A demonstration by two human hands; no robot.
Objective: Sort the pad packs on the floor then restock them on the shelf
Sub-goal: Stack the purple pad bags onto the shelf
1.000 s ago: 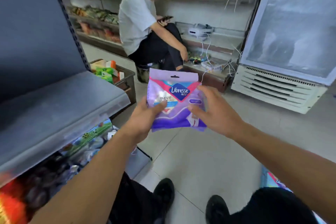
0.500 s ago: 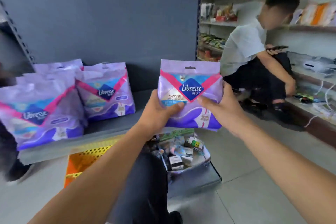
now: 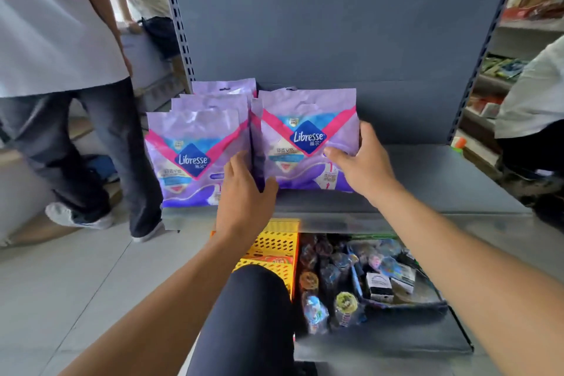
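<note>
Grey shelf (image 3: 427,180): landmark, mid level, dark back panel behind.
Front pad pack (image 3: 305,143): purple Libresse, upright on shelf, left of its middle. Right hand (image 3: 363,162) grips pack's right edge, thumb on front; left hand (image 3: 244,192) pinches its lower left corner.
Stacked pad packs (image 3: 195,149): upright at shelf's left end, touching front pad pack.
Yellow basket (image 3: 274,244): below shelf front edge.
Bystander's legs (image 3: 100,146): left of shelf.

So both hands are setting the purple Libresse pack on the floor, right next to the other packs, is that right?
Not the floor. The head view shows the left hand and right hand setting the Libresse pack on the grey shelf, next to the other packs.
</note>
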